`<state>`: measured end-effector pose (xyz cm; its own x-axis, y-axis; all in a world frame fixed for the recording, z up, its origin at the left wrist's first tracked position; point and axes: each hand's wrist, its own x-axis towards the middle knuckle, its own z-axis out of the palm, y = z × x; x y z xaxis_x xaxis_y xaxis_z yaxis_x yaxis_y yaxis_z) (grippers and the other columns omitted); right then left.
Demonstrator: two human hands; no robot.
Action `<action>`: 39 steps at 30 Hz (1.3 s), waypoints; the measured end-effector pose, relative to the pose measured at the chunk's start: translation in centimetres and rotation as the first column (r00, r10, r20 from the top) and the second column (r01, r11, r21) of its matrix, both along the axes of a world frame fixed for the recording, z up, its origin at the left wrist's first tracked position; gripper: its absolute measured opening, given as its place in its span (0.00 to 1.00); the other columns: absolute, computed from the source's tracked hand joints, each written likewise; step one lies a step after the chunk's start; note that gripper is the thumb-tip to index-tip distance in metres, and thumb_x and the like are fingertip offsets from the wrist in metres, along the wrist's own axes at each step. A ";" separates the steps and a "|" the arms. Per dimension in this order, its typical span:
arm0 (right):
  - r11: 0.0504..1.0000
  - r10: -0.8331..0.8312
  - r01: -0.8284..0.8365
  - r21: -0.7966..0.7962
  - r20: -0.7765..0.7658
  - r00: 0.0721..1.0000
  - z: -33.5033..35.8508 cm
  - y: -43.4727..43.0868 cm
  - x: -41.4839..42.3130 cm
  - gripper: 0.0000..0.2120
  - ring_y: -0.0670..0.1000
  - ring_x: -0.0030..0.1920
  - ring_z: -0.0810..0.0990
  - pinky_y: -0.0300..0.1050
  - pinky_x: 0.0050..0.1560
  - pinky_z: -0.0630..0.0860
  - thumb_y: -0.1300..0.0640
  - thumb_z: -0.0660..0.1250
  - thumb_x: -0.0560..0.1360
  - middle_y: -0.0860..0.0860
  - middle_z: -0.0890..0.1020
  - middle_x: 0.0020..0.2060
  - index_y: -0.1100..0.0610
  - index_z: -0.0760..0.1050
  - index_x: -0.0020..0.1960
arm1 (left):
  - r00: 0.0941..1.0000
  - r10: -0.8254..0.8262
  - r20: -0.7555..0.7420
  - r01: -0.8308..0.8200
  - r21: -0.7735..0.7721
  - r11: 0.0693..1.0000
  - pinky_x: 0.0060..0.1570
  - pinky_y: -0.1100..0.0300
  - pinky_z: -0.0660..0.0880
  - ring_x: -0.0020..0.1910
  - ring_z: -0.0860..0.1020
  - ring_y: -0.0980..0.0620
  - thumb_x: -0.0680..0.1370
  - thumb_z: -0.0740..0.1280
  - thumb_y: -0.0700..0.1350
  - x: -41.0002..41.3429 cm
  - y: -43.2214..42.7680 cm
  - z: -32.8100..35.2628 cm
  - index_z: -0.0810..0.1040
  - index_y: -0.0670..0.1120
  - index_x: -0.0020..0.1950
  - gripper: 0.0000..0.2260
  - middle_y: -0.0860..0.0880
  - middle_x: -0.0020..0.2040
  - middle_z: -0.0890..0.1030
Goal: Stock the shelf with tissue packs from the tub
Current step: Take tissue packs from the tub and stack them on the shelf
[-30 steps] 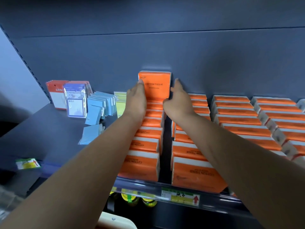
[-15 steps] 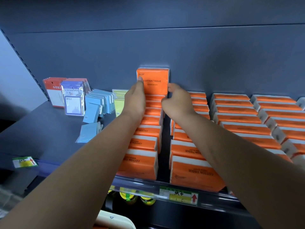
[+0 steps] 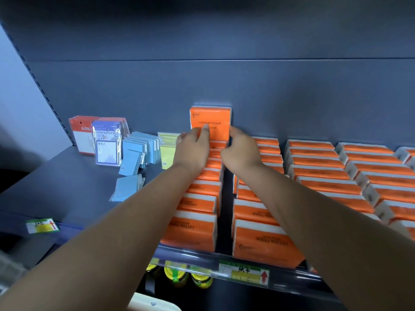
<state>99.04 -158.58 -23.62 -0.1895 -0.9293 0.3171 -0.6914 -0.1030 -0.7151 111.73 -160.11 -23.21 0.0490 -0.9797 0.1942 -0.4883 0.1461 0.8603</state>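
One orange cotton tissue pack (image 3: 211,117) stands upright against the back panel, at the far end of the left row of orange packs (image 3: 190,230). My left hand (image 3: 193,149) touches the lower front of the upright pack with straight fingers. My right hand (image 3: 240,149) is at the pack's lower right corner, thumb against its edge, its other fingers hidden behind the hand. A second row of packs (image 3: 262,241) runs under my right forearm. A cream rim at the bottom edge may be the tub (image 3: 152,303).
More rows of orange packs (image 3: 321,173) fill the shelf to the right. Card packets (image 3: 105,142) and blue packets (image 3: 139,149) stand at the left on the grey shelf (image 3: 67,187). A price label (image 3: 244,271) hangs on the front rail above yellow-lidded jars (image 3: 177,277).
Both hands slid down from the sides of the upright pack towards its lower edge. My left fingers moved onto its front face. The pack stays upright against the back panel.
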 end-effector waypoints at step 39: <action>0.776 0.626 -0.622 0.103 -0.001 0.780 -5.4 25.4 17.2 0.26 0.45 0.77 0.63 0.44 0.78 0.61 0.48 0.62 0.82 0.47 0.68 0.77 0.50 0.65 0.79 | 0.530 0.276 0.802 -0.344 -0.095 0.934 0.74 0.39 0.65 0.79 0.64 0.37 0.81 0.48 0.64 20.7 31.3 -8.0 0.72 0.45 0.77 0.34 0.43 0.77 0.71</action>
